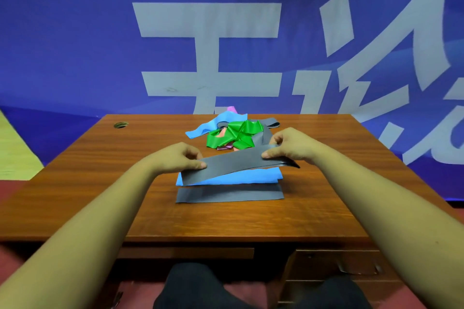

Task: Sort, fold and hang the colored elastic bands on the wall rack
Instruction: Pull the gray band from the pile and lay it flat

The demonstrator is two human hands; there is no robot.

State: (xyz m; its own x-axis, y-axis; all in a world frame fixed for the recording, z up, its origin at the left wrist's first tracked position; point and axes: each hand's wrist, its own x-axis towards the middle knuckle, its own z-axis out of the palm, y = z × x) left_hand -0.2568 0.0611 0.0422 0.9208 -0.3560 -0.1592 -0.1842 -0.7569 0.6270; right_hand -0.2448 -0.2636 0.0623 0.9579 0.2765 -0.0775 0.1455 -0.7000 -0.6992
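Grey band lying left-right, right end higher, hands pinching ends

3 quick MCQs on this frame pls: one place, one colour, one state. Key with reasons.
1. Where is the green band?
A) on the floor
B) in the pile at the far side of the desk
C) hung on the wall

2. What colour is the band pinched by the left hand and right hand?
A) pink
B) green
C) grey

3. How is the blue band below the hands?
A) folded flat
B) rolled up
C) knotted

Key:
1 B: it sits crumpled beyond the hands among other bands.
2 C: a grey band spans between both hands.
3 A: it lies in flat layers.
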